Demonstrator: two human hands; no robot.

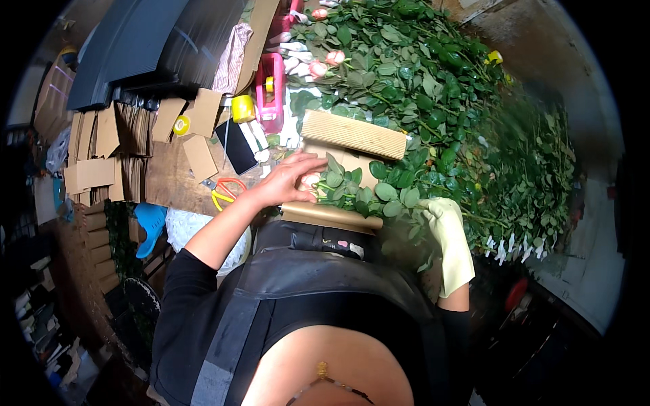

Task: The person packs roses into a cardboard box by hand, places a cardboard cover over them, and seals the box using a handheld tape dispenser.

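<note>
Pale pink rose blooms point(310, 181) lie between the thumb and fingers of my bare left hand point(288, 179), which curves around them. Their leafy stems point(387, 193) run to the right across a sheet of corrugated cardboard point(355, 135). The sheet's far flap stands folded up, and its near edge point(332, 215) curls along my apron. In a pale yellow glove, my right hand point(445, 223) is closed around the stem end of the roses; the stems inside the fist are hidden.
A large heap of leafy roses point(406, 61) covers the table's far and right side. Pruning shears point(225, 191), a dark phone point(237, 147), yellow tape point(242, 108) and a pink basket point(269, 95) are on the left. Cardboard pieces point(95, 172) stand stacked beyond them.
</note>
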